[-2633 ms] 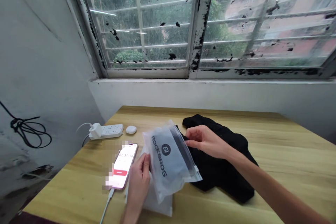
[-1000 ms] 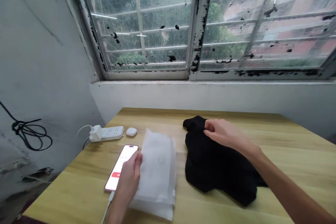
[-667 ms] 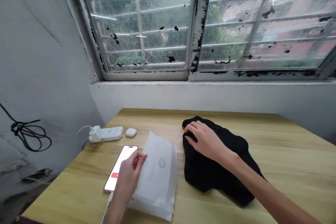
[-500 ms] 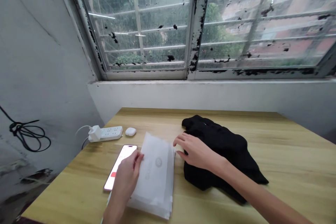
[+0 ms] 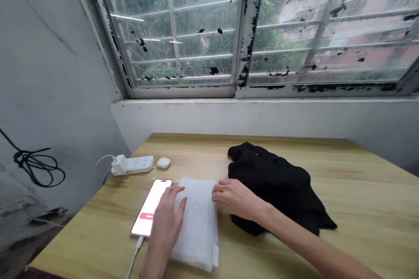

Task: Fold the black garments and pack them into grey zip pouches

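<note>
A stack of frosted, translucent zip bags (image 5: 196,231) lies flat on the wooden table, a faint round mark on the top one. Over its upper left edge is my left hand (image 5: 167,218), thumb and fingers apart, holding nothing. My right hand (image 5: 233,197) is at the stack's right edge with its fingers curled together on the bag edge; its thumb is mostly hidden. Just beyond my right hand and partly under that forearm is a crumpled black garment (image 5: 278,183). A lit phone (image 5: 149,216) with a red button on screen lies beside my left hand, partly covered by it.
A white charging cable (image 5: 134,255) runs from the phone's lower end toward the front edge. Farther back stand a white power strip (image 5: 139,164) with a plugged-in adapter and a small white earbud case (image 5: 163,163). Behind the table (image 5: 360,192) are a wall and window.
My left hand has let go of the top bag's edge and opened. The raised top bag now lies flatter. My right hand has moved slightly down and left onto the stack's edge, its fingers closing.
</note>
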Available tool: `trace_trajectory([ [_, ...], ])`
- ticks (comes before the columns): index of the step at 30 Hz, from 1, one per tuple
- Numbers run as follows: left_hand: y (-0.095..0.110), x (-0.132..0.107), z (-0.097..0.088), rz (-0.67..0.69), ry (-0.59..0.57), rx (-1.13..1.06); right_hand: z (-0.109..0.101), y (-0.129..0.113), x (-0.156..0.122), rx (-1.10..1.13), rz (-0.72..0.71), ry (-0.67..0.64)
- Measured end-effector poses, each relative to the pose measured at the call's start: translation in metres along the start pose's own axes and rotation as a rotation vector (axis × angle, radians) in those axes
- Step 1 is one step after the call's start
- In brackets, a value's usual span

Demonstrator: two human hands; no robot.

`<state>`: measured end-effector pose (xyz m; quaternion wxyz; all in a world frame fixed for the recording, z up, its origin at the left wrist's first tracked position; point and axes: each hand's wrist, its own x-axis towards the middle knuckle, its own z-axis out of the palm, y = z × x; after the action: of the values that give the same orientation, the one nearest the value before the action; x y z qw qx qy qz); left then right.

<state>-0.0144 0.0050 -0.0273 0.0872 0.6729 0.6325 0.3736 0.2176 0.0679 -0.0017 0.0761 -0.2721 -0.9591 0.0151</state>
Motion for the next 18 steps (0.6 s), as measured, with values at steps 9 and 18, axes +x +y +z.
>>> trace_trajectory([
  [9, -0.013, -0.014, 0.021, 0.158, -0.114, 0.131, -0.003, -0.012, -0.003, 0.037, -0.007, 0.020],
  [18, -0.038, -0.034, 0.060, 0.286, -0.070, 0.464, 0.038, -0.026, -0.002, 0.015, 0.178, 0.150],
])
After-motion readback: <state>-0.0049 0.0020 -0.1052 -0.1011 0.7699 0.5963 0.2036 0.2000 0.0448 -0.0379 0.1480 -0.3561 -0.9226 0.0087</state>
